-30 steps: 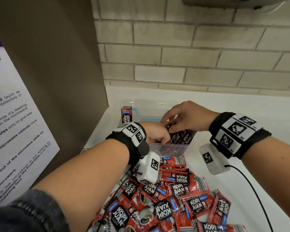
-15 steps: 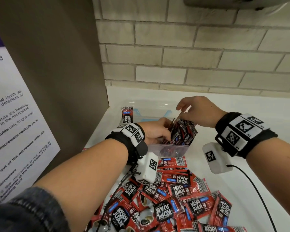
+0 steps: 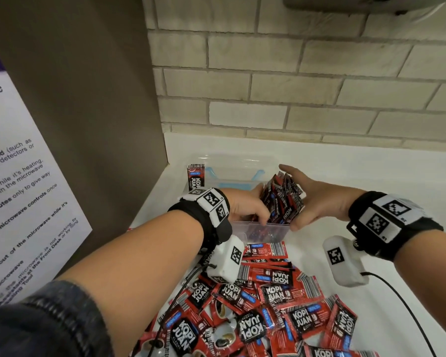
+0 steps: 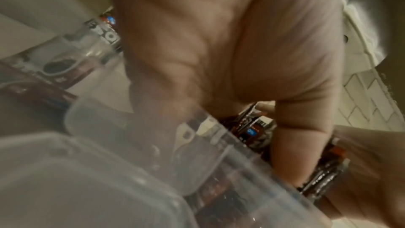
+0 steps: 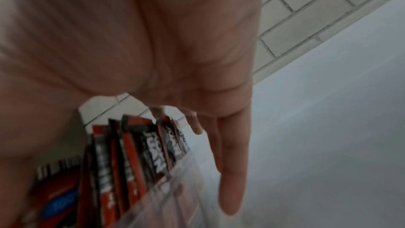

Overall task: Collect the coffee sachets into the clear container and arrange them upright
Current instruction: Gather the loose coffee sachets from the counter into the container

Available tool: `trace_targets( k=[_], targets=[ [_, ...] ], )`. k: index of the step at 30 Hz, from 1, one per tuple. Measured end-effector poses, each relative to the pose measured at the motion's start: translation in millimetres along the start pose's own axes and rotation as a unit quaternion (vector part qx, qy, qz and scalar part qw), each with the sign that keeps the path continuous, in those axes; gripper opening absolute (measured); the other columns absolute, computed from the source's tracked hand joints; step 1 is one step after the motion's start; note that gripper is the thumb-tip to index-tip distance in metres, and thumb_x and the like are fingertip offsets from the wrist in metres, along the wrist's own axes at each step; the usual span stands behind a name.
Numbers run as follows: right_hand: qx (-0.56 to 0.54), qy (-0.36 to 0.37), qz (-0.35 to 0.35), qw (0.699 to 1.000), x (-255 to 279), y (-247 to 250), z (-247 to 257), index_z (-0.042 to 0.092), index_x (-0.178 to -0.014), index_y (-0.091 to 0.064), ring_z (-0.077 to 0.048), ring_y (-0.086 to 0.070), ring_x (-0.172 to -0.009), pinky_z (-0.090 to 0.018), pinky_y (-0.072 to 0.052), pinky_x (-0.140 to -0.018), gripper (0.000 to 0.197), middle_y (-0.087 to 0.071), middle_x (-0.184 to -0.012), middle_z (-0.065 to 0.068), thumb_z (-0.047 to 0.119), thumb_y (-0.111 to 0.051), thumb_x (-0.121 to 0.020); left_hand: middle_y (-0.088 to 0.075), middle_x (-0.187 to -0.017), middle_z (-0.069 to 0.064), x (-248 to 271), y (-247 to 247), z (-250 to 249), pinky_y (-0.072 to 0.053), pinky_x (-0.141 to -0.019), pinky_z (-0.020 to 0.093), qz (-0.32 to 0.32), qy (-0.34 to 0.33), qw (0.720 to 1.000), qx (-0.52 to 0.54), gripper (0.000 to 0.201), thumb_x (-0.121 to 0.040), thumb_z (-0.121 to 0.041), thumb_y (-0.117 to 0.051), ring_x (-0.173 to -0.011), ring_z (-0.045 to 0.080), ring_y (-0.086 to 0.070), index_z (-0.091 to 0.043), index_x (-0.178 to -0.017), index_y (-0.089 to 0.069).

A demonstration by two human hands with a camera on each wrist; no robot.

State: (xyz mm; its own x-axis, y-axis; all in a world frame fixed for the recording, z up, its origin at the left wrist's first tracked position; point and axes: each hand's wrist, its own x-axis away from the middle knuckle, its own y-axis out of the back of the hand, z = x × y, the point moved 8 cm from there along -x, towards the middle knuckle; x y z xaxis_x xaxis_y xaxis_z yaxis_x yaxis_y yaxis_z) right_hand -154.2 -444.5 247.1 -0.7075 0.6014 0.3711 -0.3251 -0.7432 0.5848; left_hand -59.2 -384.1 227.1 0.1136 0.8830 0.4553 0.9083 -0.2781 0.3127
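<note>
Near-upright sachet bundle in the clear container, sandwiched between my hands: right hand flat-fingered against it, left hand curled alongside, grip unclear.

The head view is bright, evenly lit and sharp, its brick wall bowing toward the edges. Both wrist views are dim and grainy; the left hand and right hand blur up close.
</note>
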Motion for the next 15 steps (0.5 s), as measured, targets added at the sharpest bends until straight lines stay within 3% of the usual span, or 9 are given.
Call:
trace_targets(
  k=[4,8,11,15],
  targets=[
    [-0.044,0.026,0.001,0.999,-7,-7,5,0.047,-0.147,-0.003,-0.014,-0.056,-0.110,-0.032,-0.056,-0.083,0.133,-0.040,-0.140,0.001,-0.013,-0.083,-0.058,-0.053,-0.131,0.019,-9,5,-1,-0.049,-0.092,0.036,-0.059,0.014,0.997,0.042,0.056,-0.090,0.004,-0.046,-0.116,0.030,-0.055,-0.006,-0.142,-0.031],
    [-0.059,0.029,-0.029,0.997,-8,-5,7,0.042,-0.148,-0.006,-0.022,-0.059,-0.105,-0.040,-0.058,-0.081,0.128,-0.042,-0.136,-0.004,-0.013,-0.081,-0.061,-0.052,-0.126,0.021,-17,6,0,-0.046,-0.101,0.048,-0.087,0.031,0.996,-0.010,0.073,-0.072,-0.003,-0.054,-0.118,0.037,-0.052,-0.009,-0.141,-0.029],
    [-0.061,0.025,-0.041,0.997,-8,-5,6,0.037,-0.149,-0.005,-0.024,-0.058,-0.107,-0.045,-0.057,-0.082,0.127,-0.042,-0.135,-0.004,-0.013,-0.081,-0.060,-0.050,-0.126,0.022,-20,6,3,-0.045,-0.101,0.047,-0.094,0.042,0.993,-0.057,0.087,-0.066,-0.005,-0.059,-0.118,0.037,-0.049,-0.013,-0.144,-0.023],
    [-0.065,0.039,-0.062,0.995,-7,-2,5,0.033,-0.149,-0.007,-0.021,-0.056,-0.108,-0.040,-0.056,-0.083,0.127,-0.044,-0.131,-0.003,-0.012,-0.083,-0.058,-0.050,-0.124,0.020,-17,9,-3,-0.049,-0.094,0.045,-0.108,0.021,0.992,-0.065,0.088,-0.070,0.005,-0.056,-0.115,0.037,-0.051,-0.016,-0.147,-0.020]
  ],
)
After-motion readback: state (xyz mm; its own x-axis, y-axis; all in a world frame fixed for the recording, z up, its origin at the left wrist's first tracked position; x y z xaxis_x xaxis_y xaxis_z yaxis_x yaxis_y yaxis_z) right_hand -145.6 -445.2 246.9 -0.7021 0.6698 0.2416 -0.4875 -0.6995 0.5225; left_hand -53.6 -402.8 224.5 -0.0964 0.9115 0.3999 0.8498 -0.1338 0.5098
